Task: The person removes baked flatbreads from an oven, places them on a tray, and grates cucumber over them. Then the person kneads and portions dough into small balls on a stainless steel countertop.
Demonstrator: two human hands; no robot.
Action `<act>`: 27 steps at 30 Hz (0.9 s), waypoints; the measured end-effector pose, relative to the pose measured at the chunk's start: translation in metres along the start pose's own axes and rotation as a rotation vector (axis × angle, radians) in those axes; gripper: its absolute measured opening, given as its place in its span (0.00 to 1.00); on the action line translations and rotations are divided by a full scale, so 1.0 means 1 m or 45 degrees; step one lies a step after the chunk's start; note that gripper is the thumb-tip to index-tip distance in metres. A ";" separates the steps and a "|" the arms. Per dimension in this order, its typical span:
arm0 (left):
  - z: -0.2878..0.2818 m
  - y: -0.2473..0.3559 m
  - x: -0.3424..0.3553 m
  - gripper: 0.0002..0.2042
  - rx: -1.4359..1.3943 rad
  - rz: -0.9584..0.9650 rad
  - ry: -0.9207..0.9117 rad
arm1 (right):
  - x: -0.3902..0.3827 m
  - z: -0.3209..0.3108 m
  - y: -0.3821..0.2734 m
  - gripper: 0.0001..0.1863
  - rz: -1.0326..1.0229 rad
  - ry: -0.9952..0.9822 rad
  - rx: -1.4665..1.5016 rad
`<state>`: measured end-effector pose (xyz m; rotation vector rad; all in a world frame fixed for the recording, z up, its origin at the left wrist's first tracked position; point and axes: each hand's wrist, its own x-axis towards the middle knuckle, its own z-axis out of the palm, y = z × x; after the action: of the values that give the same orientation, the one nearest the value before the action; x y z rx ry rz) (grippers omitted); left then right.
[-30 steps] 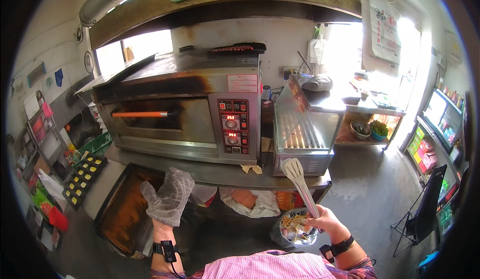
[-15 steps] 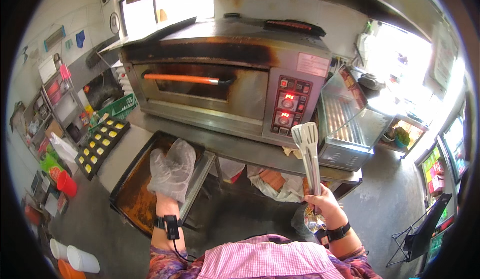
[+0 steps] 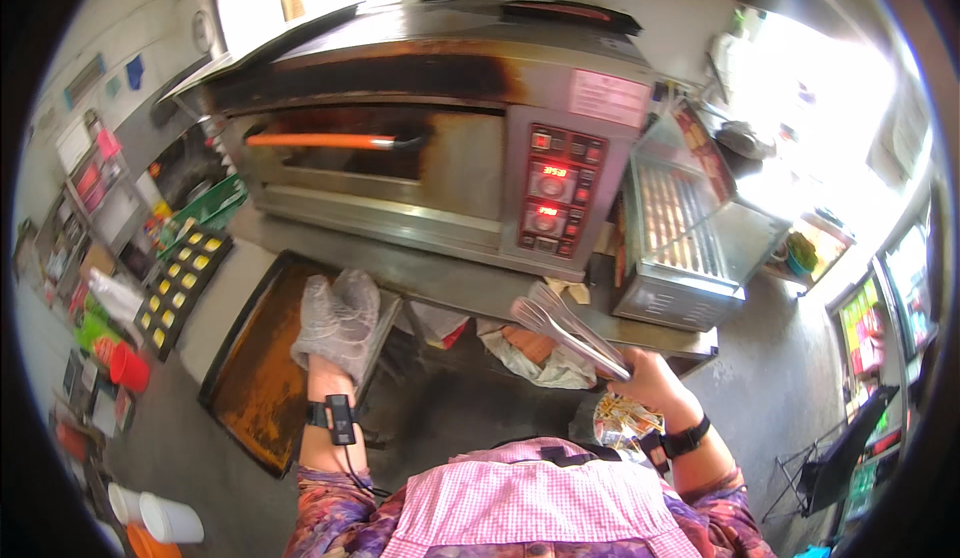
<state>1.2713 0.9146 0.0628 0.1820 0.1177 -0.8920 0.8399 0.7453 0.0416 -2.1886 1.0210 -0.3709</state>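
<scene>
A grey quilted oven mitt covers my left hand. Its two lobes are spread apart with nothing seen between them, though the fingers inside are hidden. It hangs over the right side of a large black-rimmed baking tray, whose bare bottom is browned; whether it touches the tray I cannot tell. My right hand is closed round the handle end of metal tongs. The slotted ends point up and left, in front of the oven. An orange bar handle crosses its shut door.
Left of the tray stands a dark mould tray with several yellow-filled cups. A glass-topped roller warmer is right of the oven. Below my right hand is a lined bin. White buckets and a folding chair stand on the floor.
The tongs have swung from nearly upright to leaning left and lower, with my right wrist turning. The mitt has turned slightly and stays by the tray. The whole view has shifted a little.
</scene>
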 end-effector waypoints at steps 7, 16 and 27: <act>0.005 -0.021 0.077 0.23 0.093 0.008 0.069 | 0.075 -0.033 0.024 0.14 0.040 0.495 -0.245; 0.049 -0.014 0.190 0.26 -2.604 -0.601 0.327 | 0.042 -0.021 0.020 0.19 0.286 0.171 -0.228; 0.122 -0.020 0.280 0.22 0.878 0.029 -0.067 | 0.024 0.017 0.004 0.20 0.383 0.347 -0.061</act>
<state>1.4335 0.6635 0.1304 0.7987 -0.2469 -0.8867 0.8618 0.7328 0.0258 -2.0190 1.4991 -0.5174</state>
